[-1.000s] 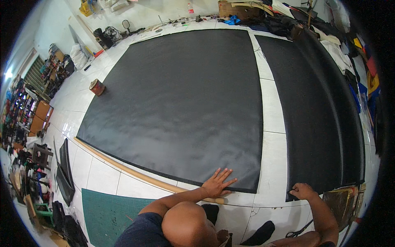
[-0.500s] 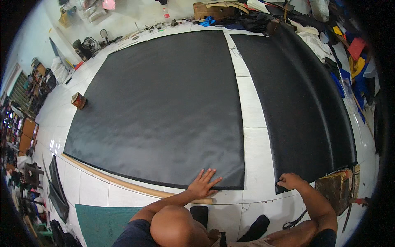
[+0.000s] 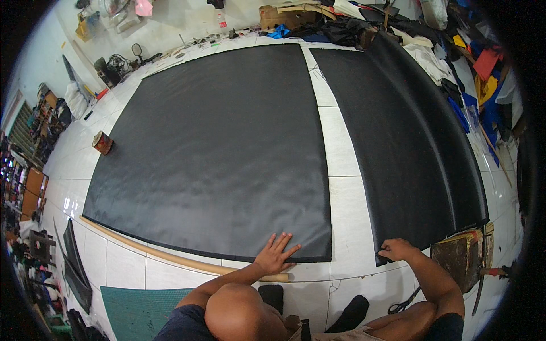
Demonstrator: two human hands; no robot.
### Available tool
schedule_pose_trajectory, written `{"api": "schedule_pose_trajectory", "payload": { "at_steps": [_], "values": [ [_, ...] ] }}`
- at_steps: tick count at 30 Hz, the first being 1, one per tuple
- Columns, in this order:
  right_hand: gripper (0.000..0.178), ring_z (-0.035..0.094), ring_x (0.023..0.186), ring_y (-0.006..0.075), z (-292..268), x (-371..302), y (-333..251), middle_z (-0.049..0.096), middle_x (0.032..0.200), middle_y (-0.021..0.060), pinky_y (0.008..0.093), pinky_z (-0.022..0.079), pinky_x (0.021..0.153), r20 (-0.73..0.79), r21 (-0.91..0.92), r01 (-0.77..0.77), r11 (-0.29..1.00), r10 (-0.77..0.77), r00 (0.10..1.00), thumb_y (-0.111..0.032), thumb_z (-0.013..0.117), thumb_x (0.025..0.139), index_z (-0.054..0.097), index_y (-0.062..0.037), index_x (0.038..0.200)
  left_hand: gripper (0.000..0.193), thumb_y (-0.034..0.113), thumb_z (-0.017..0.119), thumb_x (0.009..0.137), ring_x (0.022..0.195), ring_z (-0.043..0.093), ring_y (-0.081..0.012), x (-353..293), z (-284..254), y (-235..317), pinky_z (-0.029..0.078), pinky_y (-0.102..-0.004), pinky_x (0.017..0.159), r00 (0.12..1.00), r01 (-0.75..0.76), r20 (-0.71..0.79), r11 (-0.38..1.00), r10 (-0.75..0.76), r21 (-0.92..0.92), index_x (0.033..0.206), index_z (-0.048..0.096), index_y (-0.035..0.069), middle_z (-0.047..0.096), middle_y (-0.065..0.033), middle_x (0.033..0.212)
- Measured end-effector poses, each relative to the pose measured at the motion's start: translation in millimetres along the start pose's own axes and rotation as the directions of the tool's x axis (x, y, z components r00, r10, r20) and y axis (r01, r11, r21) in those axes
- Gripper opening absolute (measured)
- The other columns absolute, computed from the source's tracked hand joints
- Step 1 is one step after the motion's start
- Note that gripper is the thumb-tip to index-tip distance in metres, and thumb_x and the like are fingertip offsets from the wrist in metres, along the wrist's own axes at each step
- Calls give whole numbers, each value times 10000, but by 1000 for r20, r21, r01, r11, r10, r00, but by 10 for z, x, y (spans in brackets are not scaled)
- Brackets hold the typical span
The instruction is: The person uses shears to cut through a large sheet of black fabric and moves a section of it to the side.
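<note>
A large black sheet [image 3: 216,153], smooth like leatherette, lies spread on the white tiled floor. My left hand [image 3: 277,254] rests palm down near its close right corner, fingers spread. To the right, past a strip of bare tile, lies a second black sheet [image 3: 398,153] with a raised fold along its right part. My right hand [image 3: 400,250] has its fingers curled together at this sheet's near left corner, gripping the edge; the fingertips are partly hidden. Just below the left hand, a long cardboard tube [image 3: 170,253] runs along the large sheet's near edge.
A rusty tin [image 3: 102,142] sits at the large sheet's left edge. Beside my right forearm stands a worn block [image 3: 455,258], with scissors [image 3: 405,302] on the floor nearby. A green mat [image 3: 142,310] lies front left. Piled cloth [image 3: 424,57] and scraps fill the far right.
The whole view has shifted slightly to the left. Both hands keep their places on the two sheets.
</note>
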State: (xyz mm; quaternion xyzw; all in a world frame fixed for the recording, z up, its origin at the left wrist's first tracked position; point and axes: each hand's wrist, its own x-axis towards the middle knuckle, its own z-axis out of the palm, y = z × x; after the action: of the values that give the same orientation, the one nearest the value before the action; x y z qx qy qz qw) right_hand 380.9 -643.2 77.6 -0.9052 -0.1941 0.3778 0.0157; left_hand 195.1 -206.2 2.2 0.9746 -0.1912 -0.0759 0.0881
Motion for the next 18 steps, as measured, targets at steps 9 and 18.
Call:
{"api": "schedule_pose_trajectory", "payload": {
  "at_steps": [9,18],
  "values": [
    [445,642,999,296,-104,6,-229,701,1033,105,416,495,876,24,-29,15,999,-14,1000,-445,660,843,675,-79,1095,696,544,557,896,1405,255,-424,44,-31,0,199,-583,1123,998,-20,-68,999,17,-43,1468,343,209,254,-250,1510],
    [429,650,952,327,-165,34,-487,697,987,148,422,503,830,27,-81,149,985,-148,989,-438,642,856,679,-51,1040,757,562,621,842,1380,268,-462,37,-194,-29,234,-582,1107,998,-49,-51,989,43,-138,1438,397,154,262,-289,1488]
  ]
}}
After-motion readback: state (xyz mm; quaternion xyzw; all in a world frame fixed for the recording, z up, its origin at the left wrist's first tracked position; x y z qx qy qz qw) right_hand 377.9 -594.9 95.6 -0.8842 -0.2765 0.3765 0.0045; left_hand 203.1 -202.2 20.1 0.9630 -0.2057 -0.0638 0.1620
